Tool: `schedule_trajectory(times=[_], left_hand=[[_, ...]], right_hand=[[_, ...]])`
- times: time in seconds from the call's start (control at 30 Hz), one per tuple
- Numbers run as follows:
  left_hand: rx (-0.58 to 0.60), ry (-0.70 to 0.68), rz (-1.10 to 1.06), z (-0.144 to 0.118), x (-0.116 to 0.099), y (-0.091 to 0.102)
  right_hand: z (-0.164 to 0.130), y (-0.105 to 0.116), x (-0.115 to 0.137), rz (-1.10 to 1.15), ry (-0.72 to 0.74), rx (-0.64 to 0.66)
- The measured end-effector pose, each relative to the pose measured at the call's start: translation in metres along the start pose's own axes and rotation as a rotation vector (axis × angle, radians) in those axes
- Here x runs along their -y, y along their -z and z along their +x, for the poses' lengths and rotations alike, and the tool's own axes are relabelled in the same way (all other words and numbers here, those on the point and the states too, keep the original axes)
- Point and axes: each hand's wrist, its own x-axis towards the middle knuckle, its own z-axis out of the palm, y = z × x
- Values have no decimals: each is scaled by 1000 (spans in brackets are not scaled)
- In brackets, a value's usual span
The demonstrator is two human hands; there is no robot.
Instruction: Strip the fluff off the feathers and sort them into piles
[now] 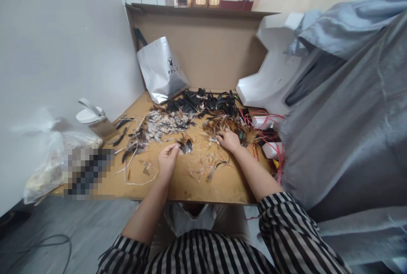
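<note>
Feathers lie spread over a brown cardboard tabletop (178,183). A pile of black feathers (203,102) sits at the back, grey-white ones (159,123) to the left, and brown-orange ones (222,125) on the right. My left hand (167,158) is near the table's middle, its fingers pinched on a small dark feather bunch (185,145). My right hand (228,139) rests on the edge of the brown-orange pile, fingers curled among the feathers. Whether it grips any feather is hidden.
A silver bag (160,70) leans on the cardboard back wall. A white-lidded jar (95,122) and a plastic bag (51,168) stand at the left. Red strings (270,136) and white foam pieces (270,83) lie right, beside grey cloth (349,117).
</note>
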Motion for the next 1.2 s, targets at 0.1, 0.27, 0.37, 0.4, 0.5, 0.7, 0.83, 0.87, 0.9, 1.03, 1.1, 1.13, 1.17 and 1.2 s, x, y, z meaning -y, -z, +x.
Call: schedule_trajectory(times=[0.1, 0.27, 0.37, 0.4, 0.5, 0.7, 0.83, 0.87, 0.9, 1.03, 1.1, 1.13, 1.17, 1.2], left_hand=[[-6, 2, -1, 0, 0, 0], [-5, -10, -12, 0, 1, 2], [4, -12, -36, 0, 2, 2], [3, -12, -41, 0, 2, 2], [-12, -11, -49, 0, 1, 2], [-47, -33, -48, 1, -1, 3], [-82, -29, -50, 0, -3, 3], [-83, -32, -50, 0, -3, 3], [-82, -34, -51, 1, -3, 3], [-76, -44, -43, 2, 0, 5], [-65, -51, -46, 2, 1, 6], [-57, -48, -50, 3, 2, 6], [-52, -42, -55, 3, 3, 5], [-51, -33, -57, 3, 3, 5]], right_hand=[[1, 4, 1, 29, 0, 16], [3, 18, -2, 183, 49, 48], [3, 26, -5, 327, 73, 37], [3, 30, -6, 376, 89, 35], [0, 42, -4, 494, 131, -22], [-10, 67, 30, 619, 112, -289], [-12, 63, 66, 698, 163, -59], [-12, 59, 75, 676, 187, 27], [-11, 55, 83, 643, 207, 103], [-4, 34, 104, 446, 133, 169], [-2, 25, 108, 407, 91, 191], [-1, 20, 109, 406, 80, 211], [0, 15, 110, 410, 72, 232], [0, 10, 110, 415, 62, 249]])
